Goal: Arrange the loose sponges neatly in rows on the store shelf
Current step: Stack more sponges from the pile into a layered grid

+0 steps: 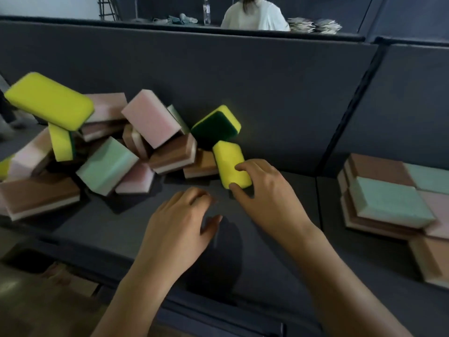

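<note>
On the dark shelf (109, 222), right hand (264, 188) around a yellow sponge (229, 161) beside the sponge pile (109, 164), left hand (179, 222) loose nearby.

We counted five yellow sponges (48, 100) and two mint sponges (107, 166) at left, two more mint ones at right, two hands (175, 227) and one bottle (206, 10); pink sponges (150, 117) and brown sponges (38, 190) overlapped too heavily for us to give a sure count.

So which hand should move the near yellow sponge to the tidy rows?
Right: the right hand pinches the yellow sponge, and the tidy rows lie on its side. The left hand holds nothing.
</note>
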`<state>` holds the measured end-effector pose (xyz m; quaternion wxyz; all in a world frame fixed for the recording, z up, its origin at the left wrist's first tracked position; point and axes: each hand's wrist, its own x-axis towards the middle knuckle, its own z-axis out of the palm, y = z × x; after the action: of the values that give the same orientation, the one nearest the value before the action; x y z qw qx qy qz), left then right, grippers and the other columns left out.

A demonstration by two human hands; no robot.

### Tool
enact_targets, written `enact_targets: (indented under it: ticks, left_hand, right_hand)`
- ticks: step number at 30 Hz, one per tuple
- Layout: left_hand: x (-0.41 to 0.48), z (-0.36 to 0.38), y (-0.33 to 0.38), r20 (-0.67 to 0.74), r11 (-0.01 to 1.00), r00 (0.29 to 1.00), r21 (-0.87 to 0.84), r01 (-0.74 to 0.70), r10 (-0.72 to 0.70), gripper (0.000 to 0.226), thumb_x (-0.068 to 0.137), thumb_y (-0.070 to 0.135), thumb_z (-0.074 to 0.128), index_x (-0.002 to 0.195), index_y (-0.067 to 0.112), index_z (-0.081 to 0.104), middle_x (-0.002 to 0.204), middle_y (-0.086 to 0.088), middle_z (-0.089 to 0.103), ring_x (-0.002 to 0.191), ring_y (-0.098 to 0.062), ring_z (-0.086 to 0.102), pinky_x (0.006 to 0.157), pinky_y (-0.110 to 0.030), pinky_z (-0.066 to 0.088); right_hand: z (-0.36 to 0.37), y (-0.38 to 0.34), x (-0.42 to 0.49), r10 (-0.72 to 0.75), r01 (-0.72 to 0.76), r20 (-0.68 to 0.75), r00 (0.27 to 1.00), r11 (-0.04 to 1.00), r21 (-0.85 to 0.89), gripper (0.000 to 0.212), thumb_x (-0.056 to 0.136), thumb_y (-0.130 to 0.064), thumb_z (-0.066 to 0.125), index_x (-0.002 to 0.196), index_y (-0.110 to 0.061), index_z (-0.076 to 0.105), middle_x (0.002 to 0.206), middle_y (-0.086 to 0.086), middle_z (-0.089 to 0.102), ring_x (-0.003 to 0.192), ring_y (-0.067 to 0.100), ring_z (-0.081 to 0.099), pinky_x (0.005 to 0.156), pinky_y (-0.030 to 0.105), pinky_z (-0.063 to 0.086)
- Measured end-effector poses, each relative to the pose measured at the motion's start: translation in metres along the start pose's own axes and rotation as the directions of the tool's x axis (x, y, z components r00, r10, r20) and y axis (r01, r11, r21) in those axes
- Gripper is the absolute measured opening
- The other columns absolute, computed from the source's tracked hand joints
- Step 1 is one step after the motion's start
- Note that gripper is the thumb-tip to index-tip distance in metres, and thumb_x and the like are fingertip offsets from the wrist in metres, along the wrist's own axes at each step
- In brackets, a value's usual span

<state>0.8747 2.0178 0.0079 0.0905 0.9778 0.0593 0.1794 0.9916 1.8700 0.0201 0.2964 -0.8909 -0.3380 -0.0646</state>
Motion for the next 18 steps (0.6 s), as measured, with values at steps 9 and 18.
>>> enact_targets:
  ticks: [9, 18]
  left_hand:
    - [0.025, 0.008, -0.028, -0.04, 1.0, 0.999, -0.025, -0.009, 0.008, 0.033, 0.082, 0.035, 0.069, 0.111, 0.02, 0.066, 0.11, 0.006, 0.06, 0.097, -0.02, 0.062, 0.07, -0.038, 0.054]
    - [0.058, 0.021, -0.062, -0.172, 0.996, 0.983, 0.048, 0.077, -0.068, 0.068, 0.077, 0.018, 0.076, 0.138, 0.011, 0.047, 0.131, -0.009, 0.049, 0.117, -0.031, 0.05, 0.092, -0.043, 0.046]
  right_hand:
    - [0.043, -0.007, 0.051, 0.26, -0.248, 0.133, 0.957, 0.964, -0.098, 0.064, 0.094, -0.046, 0.055, 0.147, -0.022, 0.029, 0.132, 0.018, 0.048, 0.113, 0.04, 0.051, 0.094, 0.047, 0.045]
    - [0.011, -0.023, -0.005, 0.198, -0.195, 0.085, 0.977, 0.98, -0.042, 0.062, 0.087, -0.046, 0.061, 0.143, -0.035, 0.036, 0.136, -0.002, 0.043, 0.116, 0.025, 0.044, 0.097, 0.04, 0.042]
